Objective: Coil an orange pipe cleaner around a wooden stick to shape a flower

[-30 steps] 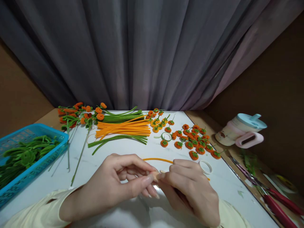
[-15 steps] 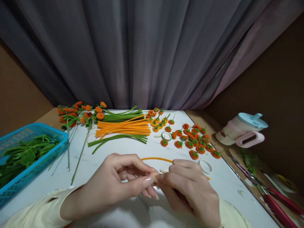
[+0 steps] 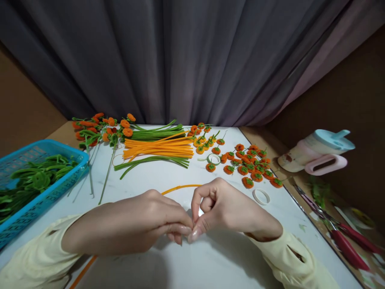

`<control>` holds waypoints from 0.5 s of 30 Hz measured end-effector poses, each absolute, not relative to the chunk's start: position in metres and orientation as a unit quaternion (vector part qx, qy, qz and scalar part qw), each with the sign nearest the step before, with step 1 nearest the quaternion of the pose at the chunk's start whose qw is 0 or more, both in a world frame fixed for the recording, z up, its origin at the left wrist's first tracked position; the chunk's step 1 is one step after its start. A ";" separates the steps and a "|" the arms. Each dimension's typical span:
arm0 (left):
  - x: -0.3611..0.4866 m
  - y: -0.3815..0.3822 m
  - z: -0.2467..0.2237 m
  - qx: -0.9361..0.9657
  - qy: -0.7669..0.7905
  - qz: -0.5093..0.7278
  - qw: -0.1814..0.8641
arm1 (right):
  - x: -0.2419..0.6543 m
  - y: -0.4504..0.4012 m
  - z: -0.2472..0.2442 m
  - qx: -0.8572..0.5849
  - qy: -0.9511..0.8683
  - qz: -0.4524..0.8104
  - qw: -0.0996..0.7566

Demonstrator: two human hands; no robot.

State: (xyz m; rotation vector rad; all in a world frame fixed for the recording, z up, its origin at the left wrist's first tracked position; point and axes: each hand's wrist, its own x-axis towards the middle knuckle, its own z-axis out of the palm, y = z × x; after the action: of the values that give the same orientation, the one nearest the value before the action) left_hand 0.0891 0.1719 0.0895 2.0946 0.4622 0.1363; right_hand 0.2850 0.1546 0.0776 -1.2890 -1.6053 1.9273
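Observation:
My left hand [image 3: 147,222] is closed in a pinch, palm turned down, its fingertips meeting those of my right hand [image 3: 215,210]. That hand is also pinched, thumb and index finger touching. An orange pipe cleaner [image 3: 180,187] arcs behind both hands, and an orange length [image 3: 82,273] shows below my left forearm. The part between the fingertips is hidden. Beyond the hands lie a bundle of orange pipe cleaners [image 3: 156,149] and green pipe cleaners [image 3: 156,161]. Several small orange fuzzy pieces with green tops [image 3: 248,182] are spread at the right.
A blue basket [image 3: 84,158] of green fuzzy leaves stands at the left. Orange flowers on stems [image 3: 128,132] lie at the back left. Tape rolls [image 3: 261,196] sit on the white table. Right are a lidded cup [image 3: 300,150] and red-handled pliers [image 3: 349,249]. A grey curtain [image 3: 180,60] hangs behind.
My right hand has turned and lifted at the wrist, and my left hand has rolled palm down. The pale stick that showed by the right fingers is out of sight. The view has shifted slightly.

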 end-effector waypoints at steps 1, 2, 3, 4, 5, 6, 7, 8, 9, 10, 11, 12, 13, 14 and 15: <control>0.089 0.171 0.087 0.857 0.188 0.054 0.476 | 0.285 0.156 0.075 -0.449 -0.561 0.678 0.154; 0.089 0.171 0.084 0.856 0.190 0.054 0.477 | 0.285 0.157 0.073 -0.447 -0.561 0.681 0.148; 0.089 0.172 0.081 0.855 0.193 0.053 0.479 | 0.285 0.159 0.071 -0.448 -0.560 0.682 0.142; 0.089 0.172 0.079 0.854 0.195 0.050 0.481 | 0.285 0.160 0.069 -0.451 -0.560 0.682 0.134; 0.089 0.173 0.076 0.853 0.195 0.046 0.482 | 0.285 0.161 0.067 -0.453 -0.559 0.683 0.123; 0.089 0.174 0.075 0.855 0.193 0.042 0.480 | 0.285 0.162 0.065 -0.454 -0.557 0.686 0.113; 0.089 0.174 0.074 0.857 0.189 0.039 0.478 | 0.285 0.163 0.063 -0.452 -0.555 0.691 0.104; 0.090 0.175 0.074 0.859 0.185 0.035 0.477 | 0.284 0.163 0.061 -0.449 -0.553 0.695 0.096; 0.091 0.175 0.075 0.860 0.183 0.027 0.476 | 0.284 0.163 0.059 -0.445 -0.553 0.699 0.091; 0.092 0.176 0.076 0.859 0.182 0.017 0.478 | 0.283 0.163 0.056 -0.441 -0.554 0.701 0.087; 0.093 0.176 0.077 0.856 0.188 0.001 0.482 | 0.282 0.163 0.054 -0.436 -0.555 0.703 0.083; 0.095 0.176 0.078 0.848 0.197 -0.017 0.491 | 0.282 0.163 0.052 -0.433 -0.556 0.705 0.079; 0.096 0.175 0.079 0.829 0.210 -0.015 0.519 | 0.281 0.163 0.051 -0.430 -0.556 0.707 0.075; 0.096 0.175 0.078 0.799 0.233 0.005 0.554 | 0.281 0.163 0.049 -0.427 -0.554 0.711 0.070; 0.096 0.174 0.078 0.762 0.259 0.038 0.592 | 0.281 0.163 0.048 -0.424 -0.550 0.717 0.065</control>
State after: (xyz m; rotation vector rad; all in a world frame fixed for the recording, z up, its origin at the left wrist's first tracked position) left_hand 0.0964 0.1743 0.0777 1.7730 0.6033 0.0873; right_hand 0.2806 0.1627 0.0478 -1.2791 -1.6595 2.1618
